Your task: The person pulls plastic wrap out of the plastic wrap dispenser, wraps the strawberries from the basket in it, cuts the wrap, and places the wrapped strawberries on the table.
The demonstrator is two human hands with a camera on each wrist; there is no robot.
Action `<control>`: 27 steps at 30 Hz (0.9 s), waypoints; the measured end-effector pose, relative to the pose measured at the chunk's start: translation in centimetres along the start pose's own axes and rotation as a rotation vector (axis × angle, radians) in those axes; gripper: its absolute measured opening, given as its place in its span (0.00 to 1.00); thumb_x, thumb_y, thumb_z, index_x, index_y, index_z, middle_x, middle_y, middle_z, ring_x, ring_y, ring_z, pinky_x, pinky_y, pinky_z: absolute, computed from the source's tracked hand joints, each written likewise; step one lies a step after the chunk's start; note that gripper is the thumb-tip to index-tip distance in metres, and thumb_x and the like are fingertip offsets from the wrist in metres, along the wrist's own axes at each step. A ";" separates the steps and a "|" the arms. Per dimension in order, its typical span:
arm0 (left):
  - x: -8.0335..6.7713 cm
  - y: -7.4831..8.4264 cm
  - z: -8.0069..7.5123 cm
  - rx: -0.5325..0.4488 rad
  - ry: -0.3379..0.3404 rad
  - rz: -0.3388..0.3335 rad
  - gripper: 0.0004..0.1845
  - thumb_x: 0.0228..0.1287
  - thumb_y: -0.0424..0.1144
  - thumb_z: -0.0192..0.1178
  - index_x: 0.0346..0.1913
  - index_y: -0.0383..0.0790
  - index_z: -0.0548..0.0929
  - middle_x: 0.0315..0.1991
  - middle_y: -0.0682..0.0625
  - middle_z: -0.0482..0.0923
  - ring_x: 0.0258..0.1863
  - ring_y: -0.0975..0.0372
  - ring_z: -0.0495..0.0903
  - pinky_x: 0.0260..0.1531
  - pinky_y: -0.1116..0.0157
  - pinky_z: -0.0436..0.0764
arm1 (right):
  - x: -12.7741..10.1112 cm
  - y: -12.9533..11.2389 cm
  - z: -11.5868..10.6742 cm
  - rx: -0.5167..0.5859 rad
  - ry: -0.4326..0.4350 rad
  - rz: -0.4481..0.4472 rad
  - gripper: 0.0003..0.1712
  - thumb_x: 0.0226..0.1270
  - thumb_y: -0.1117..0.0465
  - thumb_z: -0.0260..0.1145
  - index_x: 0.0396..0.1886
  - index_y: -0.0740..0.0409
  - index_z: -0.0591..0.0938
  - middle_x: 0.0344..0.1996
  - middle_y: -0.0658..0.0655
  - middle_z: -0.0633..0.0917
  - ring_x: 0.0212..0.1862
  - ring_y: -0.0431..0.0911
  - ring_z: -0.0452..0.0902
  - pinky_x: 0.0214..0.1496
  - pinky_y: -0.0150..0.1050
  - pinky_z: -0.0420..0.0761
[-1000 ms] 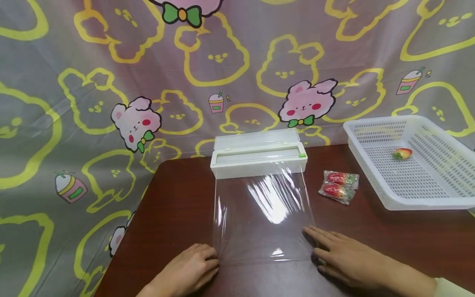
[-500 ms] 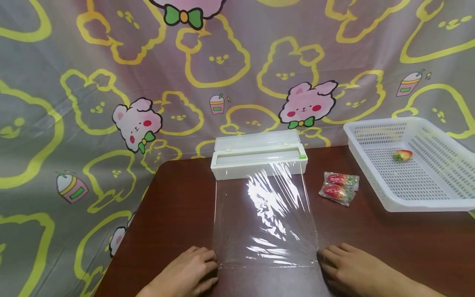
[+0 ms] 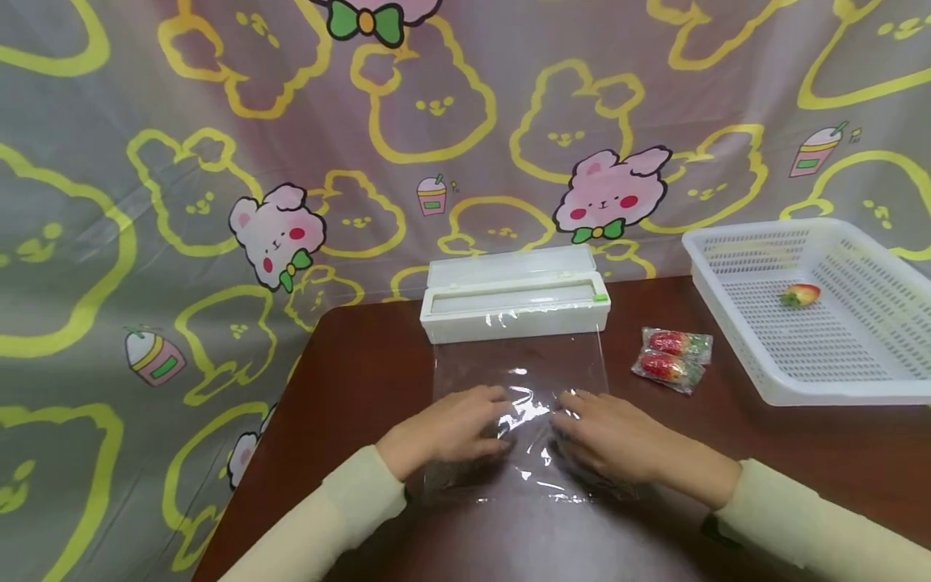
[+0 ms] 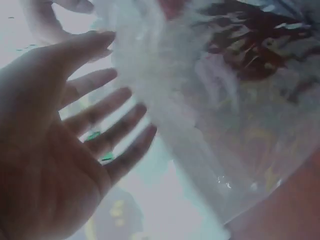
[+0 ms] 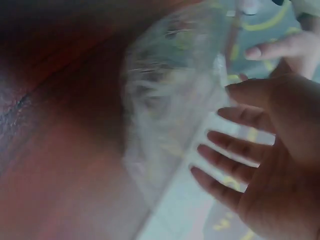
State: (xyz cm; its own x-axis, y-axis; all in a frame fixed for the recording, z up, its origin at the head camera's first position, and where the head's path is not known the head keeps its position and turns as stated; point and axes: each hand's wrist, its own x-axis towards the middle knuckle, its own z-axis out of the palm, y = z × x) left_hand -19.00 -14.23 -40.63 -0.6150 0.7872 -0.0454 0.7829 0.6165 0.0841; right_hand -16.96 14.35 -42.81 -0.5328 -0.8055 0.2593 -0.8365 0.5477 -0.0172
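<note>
A sheet of clear cling film [image 3: 520, 380] lies on the brown table [image 3: 764, 453], running from the white dispenser box [image 3: 515, 305] at the table's back edge toward the front edge. It is wrinkled and catches the light in the middle, where both hands rest on it.

The left hand [image 3: 454, 428] lies palm down on the left half of the film, fingers straight and slightly spread. The right hand [image 3: 614, 436] lies palm down on the right half, its fingers also straight and spread. The fingertips of the two hands are near each other over the crumpled middle of the sheet. In the left wrist view the left hand [image 4: 55, 150] shows an open palm with fingers apart beside bunched film [image 4: 200, 100]; the right wrist view shows the right hand [image 5: 260, 155] the same way beside the film [image 5: 165, 115].

The dispenser's lid stands open, with a green slider [image 3: 600, 298] at its right end. To the right of the film lie two wrapped strawberries [image 3: 671, 356]. Further right, at the table's right edge, stands a white perforated basket [image 3: 735, 315] with one unwrapped strawberry [image 3: 800, 294] inside. A cloth printed with rabbits [image 3: 218, 145] hangs behind the table.
</note>
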 end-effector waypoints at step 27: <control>-0.4 -2.6 3.8 -0.145 0.061 -0.201 0.38 0.49 0.60 0.78 0.64 0.50 0.81 0.65 0.50 0.73 0.61 0.53 0.72 0.55 0.46 0.77 | -0.8 12.7 -21.0 0.028 0.217 0.370 0.14 0.69 0.61 0.70 0.54 0.55 0.84 0.46 0.53 0.88 0.45 0.49 0.83 0.42 0.40 0.79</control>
State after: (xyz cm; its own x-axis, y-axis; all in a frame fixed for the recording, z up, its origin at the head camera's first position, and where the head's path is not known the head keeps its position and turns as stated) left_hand -20.43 -16.13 -44.65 -0.7649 0.6440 -0.0159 0.6254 0.7483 0.2212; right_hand -24.48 26.66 -22.96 -0.7606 -0.4881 0.4280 -0.5989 0.7820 -0.1725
